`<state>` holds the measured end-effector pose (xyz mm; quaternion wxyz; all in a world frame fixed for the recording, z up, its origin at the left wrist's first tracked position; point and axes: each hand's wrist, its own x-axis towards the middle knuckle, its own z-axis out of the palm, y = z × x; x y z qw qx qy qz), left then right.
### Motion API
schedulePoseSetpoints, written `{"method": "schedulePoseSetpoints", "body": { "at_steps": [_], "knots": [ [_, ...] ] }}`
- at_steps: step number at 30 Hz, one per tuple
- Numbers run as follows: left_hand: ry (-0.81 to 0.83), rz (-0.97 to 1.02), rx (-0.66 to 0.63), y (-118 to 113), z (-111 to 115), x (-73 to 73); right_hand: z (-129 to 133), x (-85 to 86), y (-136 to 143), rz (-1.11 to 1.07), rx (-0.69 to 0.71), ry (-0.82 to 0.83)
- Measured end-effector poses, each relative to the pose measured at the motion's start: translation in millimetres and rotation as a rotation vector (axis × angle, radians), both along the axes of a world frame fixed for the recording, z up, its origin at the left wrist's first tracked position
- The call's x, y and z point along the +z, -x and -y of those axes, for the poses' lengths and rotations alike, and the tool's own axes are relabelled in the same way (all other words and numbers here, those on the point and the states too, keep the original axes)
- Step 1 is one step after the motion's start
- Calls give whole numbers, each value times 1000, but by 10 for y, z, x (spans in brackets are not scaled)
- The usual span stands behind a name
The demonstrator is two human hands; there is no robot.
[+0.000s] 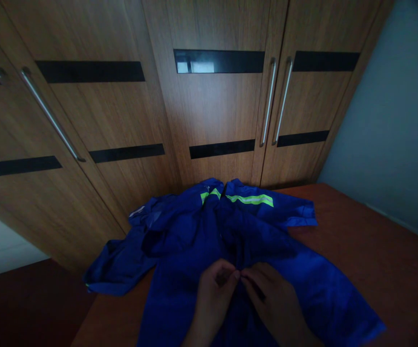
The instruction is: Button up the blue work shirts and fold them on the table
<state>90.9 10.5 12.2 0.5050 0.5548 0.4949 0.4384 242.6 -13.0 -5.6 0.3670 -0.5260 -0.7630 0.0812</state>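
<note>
Left hand [212, 291] and right hand [276, 291] pinch near five o'clock, contents unclear, seemingly adjusting the blue garment [209, 241]; next needs precision.

The lower end of the blue garment [180, 284] is cut off by the bottom edge, as are the forearms behind the left hand [209, 289] and right hand [276, 291], and exactly which bit of the garment's front they pinch is hidden by fingers and shadow. Beside the garment's collar, a pale mark [208, 188] is too small to read; behind the garment, the top edge crops the cupboard [212, 106].
</note>
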Motion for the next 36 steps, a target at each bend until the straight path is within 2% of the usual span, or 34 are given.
{"method": "schedulePoseSetpoints", "body": {
  "at_steps": [7, 12, 18, 22, 25, 28, 29, 31, 34, 36],
  "knots": [
    [159, 157, 13, 27, -17, -18, 23, 13, 13, 80, -20, -133],
    [116, 154, 72, 17, -9, -13, 24, -8, 26, 89, -40, -161],
    [84, 148, 73, 6, -25, -25, 33, 27, 18, 42, -6, -108],
    [54, 120, 55, -6, -4, -22, -7, 91, 23, -170, -36, 57],
    [-12, 50, 66, -28, 27, -9, -61, 151, 37, -436, -34, 304],
    [-116, -102, 70, -37, 49, -11, -112, 182, 17, -626, 31, 537],
    [-144, -164, 59, -32, 52, -22, -124, 182, -1, -625, 45, 571],
    [-165, -274, 14, -13, 55, -64, -140, 168, -48, -487, 22, 545],
    [-134, -433, -84, 27, 73, -142, -159, 156, -99, -161, -77, 382],
    [-120, -547, -126, 48, 103, -153, -189, 179, -87, -80, -88, 272]
  ]
}}
